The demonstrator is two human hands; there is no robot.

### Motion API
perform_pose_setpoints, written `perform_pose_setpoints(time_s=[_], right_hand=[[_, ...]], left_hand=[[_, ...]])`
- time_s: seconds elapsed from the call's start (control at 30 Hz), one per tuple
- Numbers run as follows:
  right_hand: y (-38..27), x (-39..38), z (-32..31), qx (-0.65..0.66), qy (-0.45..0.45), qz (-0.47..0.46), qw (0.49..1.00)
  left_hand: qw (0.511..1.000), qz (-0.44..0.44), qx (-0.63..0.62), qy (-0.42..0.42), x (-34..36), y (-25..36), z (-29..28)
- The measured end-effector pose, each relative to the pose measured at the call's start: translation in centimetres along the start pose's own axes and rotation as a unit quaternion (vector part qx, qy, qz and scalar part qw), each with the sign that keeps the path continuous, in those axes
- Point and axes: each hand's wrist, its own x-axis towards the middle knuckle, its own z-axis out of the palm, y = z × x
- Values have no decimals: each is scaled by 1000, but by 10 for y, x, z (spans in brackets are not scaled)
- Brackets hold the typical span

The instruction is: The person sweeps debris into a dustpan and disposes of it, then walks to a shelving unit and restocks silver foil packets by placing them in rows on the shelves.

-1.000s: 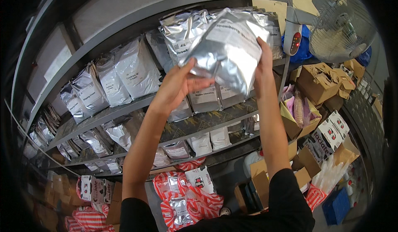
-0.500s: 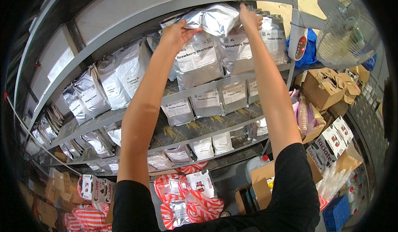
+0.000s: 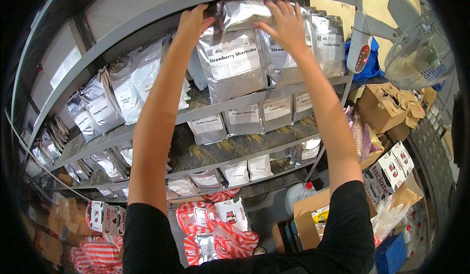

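Observation:
A shiny silver pouch (image 3: 244, 14) lies on its side across the tops of the upright pouches on the upper shelf. My right hand (image 3: 285, 25) rests on its right end, fingers spread and thumb low on its front. At the other side, my left hand (image 3: 192, 25) is raised beside the upright stock, its thumb and fingers apart; some fingertips are hard to make out. Directly below stands a large labelled silver pouch (image 3: 235, 80), upright at the shelf's front. Another labelled pouch (image 3: 281, 73) is on its right, partly behind my right wrist.
A grey metal bar (image 3: 161, 15) runs above the pouches. Smaller silver pouches (image 3: 243, 122) fill the shelf below. A wall fan (image 3: 418, 53) hangs at the right, over open cardboard boxes (image 3: 379, 107). Red-and-white striped bags (image 3: 237, 242) lie on the floor.
My right hand has come from the pouch's far right edge onto its front with fingers spread. My left hand has released the pouch's left end and shifted left and up.

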Motion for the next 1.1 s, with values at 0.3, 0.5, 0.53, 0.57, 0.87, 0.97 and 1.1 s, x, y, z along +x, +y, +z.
perform_pose_setpoints(time_s=[0.3, 0.5, 0.53, 0.57, 0.87, 0.97, 1.1], right_hand=[[22, 21, 15, 50, -142, -5, 989], [46, 51, 34, 58, -351, 133, 925], [45, 52, 39, 76, -358, 152, 918], [42, 51, 45, 95, -365, 170, 911], [35, 58, 93, 102, -385, 211, 893], [30, 45, 98, 125, -408, 211, 879], [59, 45, 100, -60, -315, 159, 934]], left_hand=[[621, 550, 558, -28, -56, -36, 12], [675, 443, 590, -19, -17, -24, 28], [666, 442, 600, 3, -14, -25, 29], [660, 416, 626, 6, -11, -26, 28], [722, 293, 625, 40, -8, -33, 16], [720, 539, 429, 79, -106, -68, -5], [843, 387, 368, -68, -303, -148, -52]])
